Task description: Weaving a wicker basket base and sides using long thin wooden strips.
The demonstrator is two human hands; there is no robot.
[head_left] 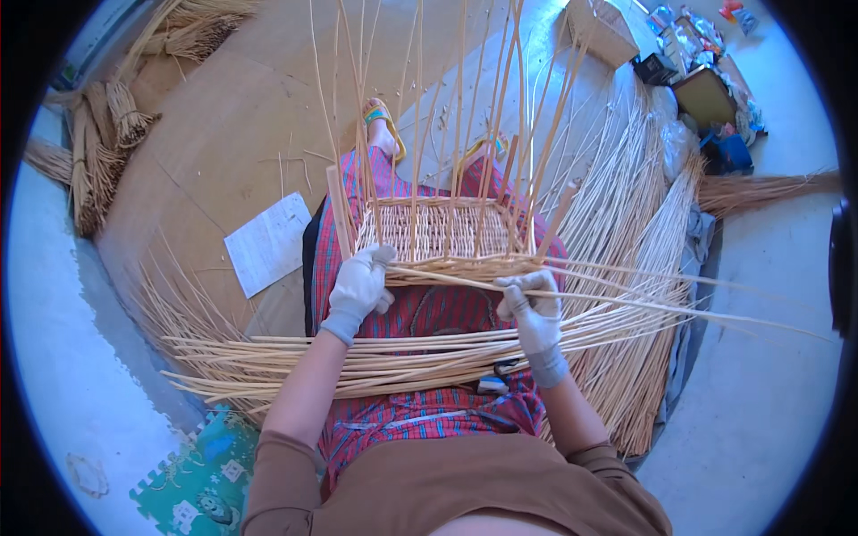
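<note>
A woven pale basket base with tall upright rods rests over my legs in red plaid cloth. My left hand, in a white glove, grips its near left corner where a horizontal rod crosses. My right hand, also gloved, pinches a long pale rod below the near right corner; the rod trails off to the right. A bundle of loose rods lies across my lap under both hands, with a small dark-and-white item among it.
Rod bundles lie at left, a large heap at right. A white sheet is on the floor. A box and clutter stand upper right. A green foam mat is lower left.
</note>
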